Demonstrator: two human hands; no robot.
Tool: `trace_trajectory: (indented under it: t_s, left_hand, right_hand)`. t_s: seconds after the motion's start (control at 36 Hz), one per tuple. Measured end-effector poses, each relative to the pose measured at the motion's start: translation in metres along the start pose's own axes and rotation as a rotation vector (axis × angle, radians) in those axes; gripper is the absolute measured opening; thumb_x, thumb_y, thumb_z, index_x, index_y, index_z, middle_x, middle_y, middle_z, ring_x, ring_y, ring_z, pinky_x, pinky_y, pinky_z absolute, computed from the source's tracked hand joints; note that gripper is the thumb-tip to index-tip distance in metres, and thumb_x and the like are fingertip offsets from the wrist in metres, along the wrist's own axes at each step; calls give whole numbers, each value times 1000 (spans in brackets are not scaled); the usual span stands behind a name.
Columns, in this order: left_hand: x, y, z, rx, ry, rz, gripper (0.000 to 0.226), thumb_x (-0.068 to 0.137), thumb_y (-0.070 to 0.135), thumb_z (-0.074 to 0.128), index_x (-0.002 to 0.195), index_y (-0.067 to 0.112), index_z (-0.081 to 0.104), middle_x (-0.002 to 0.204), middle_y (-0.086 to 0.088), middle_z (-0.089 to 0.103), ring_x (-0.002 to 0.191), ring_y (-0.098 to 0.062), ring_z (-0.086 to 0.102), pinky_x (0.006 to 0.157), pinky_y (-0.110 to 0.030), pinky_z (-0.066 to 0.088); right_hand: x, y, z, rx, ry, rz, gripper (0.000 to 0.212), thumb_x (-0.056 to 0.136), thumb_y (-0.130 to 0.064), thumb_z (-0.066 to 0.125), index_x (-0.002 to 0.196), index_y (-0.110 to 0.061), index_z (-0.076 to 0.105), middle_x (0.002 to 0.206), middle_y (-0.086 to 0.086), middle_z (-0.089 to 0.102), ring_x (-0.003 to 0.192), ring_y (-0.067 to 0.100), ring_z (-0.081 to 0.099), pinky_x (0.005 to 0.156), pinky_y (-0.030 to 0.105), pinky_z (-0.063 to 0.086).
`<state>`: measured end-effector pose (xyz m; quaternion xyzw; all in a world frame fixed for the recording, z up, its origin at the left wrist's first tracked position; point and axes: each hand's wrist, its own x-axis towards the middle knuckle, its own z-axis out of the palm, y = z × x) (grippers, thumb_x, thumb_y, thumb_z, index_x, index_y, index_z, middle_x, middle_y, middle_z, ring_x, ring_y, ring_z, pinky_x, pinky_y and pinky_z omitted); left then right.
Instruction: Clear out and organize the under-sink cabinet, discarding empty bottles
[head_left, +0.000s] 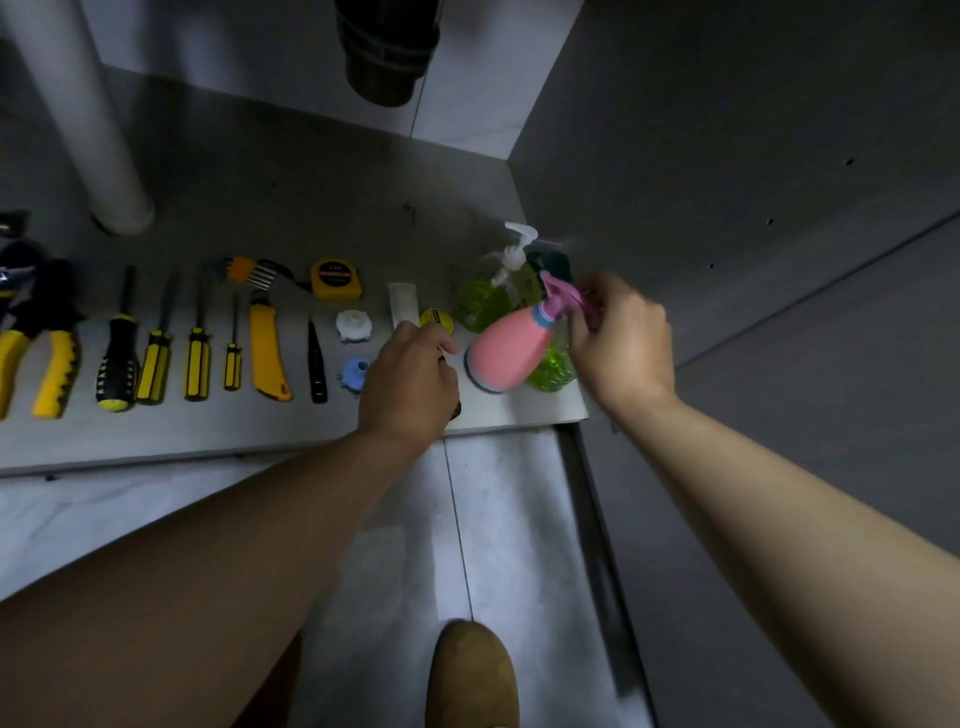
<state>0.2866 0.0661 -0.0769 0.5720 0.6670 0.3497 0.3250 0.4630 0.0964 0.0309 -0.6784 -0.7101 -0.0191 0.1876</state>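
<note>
Grey cabinet flooring (311, 218) under the sink is carrying a neat row of yellow-handled tools, and the bottles are standing at its right end. The right hand (623, 343) is curling its fingers round the magenta trigger head of a pink plastic spray bottle (511, 348). That bottle is tilting between a green pump bottle with a white dispenser (483, 304) and a second green bottle (550, 369). The left hand (410, 384) is hovering beside it with fingers curled under; I cannot tell whether they are holding anything.

Gripping by the head alone is risky. The tilted body could swing into the pump bottle and topple it, and a squeeze on the trigger could spray.

A yellow tape measure (336, 279) is showing what looks like "2m" on its black face; nothing else is legible.
</note>
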Motion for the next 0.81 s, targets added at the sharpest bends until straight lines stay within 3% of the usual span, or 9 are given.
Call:
trace_trajectory:
  t_s: [0.11, 0.28, 0.44, 0.69, 0.81]
  left_hand:
    - [1, -2, -3, -9, 5, 1, 26, 97, 6, 51, 114, 18, 66, 119, -6, 54, 103, -26, 61, 90, -44, 52]
    - [1, -6, -8, -18, 4, 14, 26, 97, 6, 51, 112, 18, 67, 118, -7, 55, 105, -25, 60, 92, -42, 51]
    - [1, -4, -13, -15, 1, 20, 23, 97, 8, 52, 110, 19, 67, 116, -5, 54, 102, -24, 60, 91, -40, 51]
    - [0, 1, -30, 58, -101, 104, 22, 94, 10, 56, 109, 22, 67, 110, -3, 52, 101, -24, 57, 90, -42, 52]
    - [-4, 16, -52, 113, -238, 186, 21, 95, 15, 57, 110, 26, 66, 109, 1, 50, 101, -21, 55, 89, -36, 50]
  right_hand:
    - [7, -5, 10, -7, -35, 11, 18, 94, -24, 58, 110, -17, 64, 96, 11, 70, 86, 37, 64, 67, 37, 50]
    - [6, -4, 15, 3, -42, 33, 19, 94, -22, 58, 111, -14, 63, 96, 14, 68, 87, 37, 63, 64, 32, 41]
    - [3, -4, 12, 2, -78, 44, 21, 94, -22, 57, 114, -15, 60, 99, 14, 68, 88, 39, 64, 71, 43, 55]
    - [-3, -9, 3, -93, -38, -67, 28, 90, -20, 61, 117, -13, 57, 115, 12, 56, 100, 36, 56, 66, 37, 45]
    - [-11, -18, -15, -128, -59, -175, 31, 88, -20, 60, 117, -10, 59, 112, 14, 56, 107, 35, 49, 78, 40, 45]
